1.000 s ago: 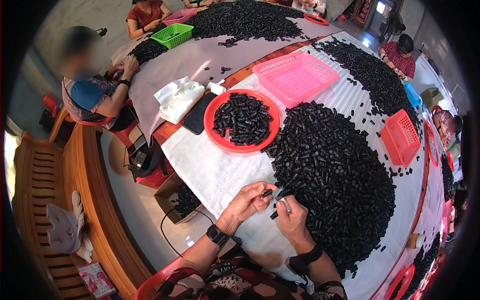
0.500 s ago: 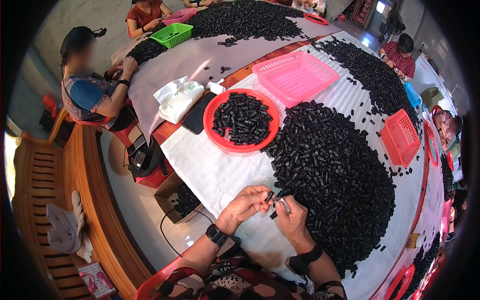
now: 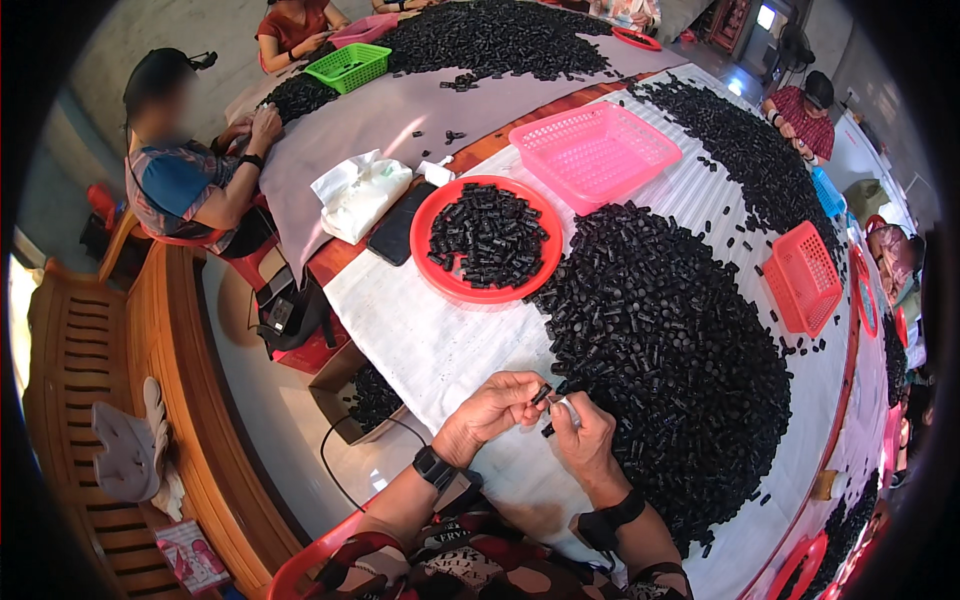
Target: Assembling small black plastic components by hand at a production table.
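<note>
Your left hand (image 3: 503, 404) has a small black piece (image 3: 541, 394) pinched between thumb and fingertips, just ahead of your right hand (image 3: 587, 432). Half of it's behind your fingers, so I can't make out its shape. Right hand's curled in tight, thumb against a pale bit (image 3: 566, 403), with a dark end (image 3: 548, 430) poking out on the left-hand side. Can't tell what's actually in that grip, your fingers cover it. Big pile of black pieces (image 3: 665, 370) starts right beside your right hand and runs off beyond it. Red plate (image 3: 421, 238) is past your left hand, its middle buried under more pieces. Cardboard box (image 3: 328, 395), left of your left hand and lower down, is partly cut off by the tabletop.
</note>
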Demonstrator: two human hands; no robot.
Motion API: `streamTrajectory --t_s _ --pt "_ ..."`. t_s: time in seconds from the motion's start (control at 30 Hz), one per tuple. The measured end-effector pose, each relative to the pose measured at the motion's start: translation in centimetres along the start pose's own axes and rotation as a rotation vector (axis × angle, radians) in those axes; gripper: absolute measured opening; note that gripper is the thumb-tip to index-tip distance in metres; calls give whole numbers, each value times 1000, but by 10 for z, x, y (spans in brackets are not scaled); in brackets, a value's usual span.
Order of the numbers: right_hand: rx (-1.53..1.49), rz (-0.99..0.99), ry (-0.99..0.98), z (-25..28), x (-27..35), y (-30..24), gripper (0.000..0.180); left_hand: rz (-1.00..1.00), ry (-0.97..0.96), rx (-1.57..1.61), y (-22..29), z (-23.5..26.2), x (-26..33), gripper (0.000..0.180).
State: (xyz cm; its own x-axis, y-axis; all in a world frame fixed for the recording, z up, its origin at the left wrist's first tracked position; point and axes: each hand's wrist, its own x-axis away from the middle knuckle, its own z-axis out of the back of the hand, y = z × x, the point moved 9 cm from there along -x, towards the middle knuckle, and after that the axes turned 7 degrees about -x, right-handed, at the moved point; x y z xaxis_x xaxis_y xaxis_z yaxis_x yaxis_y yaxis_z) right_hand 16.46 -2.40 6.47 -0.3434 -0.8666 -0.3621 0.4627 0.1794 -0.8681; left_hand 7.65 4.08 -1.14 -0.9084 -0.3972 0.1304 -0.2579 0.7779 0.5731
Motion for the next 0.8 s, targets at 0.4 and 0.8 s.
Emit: streamTrajectory --t_s 0.4,0.8 --pt "16 1 1 1 0 -1 20 -7 -23 -5 1 -3 -2 17" --pt "36 -3 -30 -2 0 0 20 -6 42 -38 1 0 -2 18"
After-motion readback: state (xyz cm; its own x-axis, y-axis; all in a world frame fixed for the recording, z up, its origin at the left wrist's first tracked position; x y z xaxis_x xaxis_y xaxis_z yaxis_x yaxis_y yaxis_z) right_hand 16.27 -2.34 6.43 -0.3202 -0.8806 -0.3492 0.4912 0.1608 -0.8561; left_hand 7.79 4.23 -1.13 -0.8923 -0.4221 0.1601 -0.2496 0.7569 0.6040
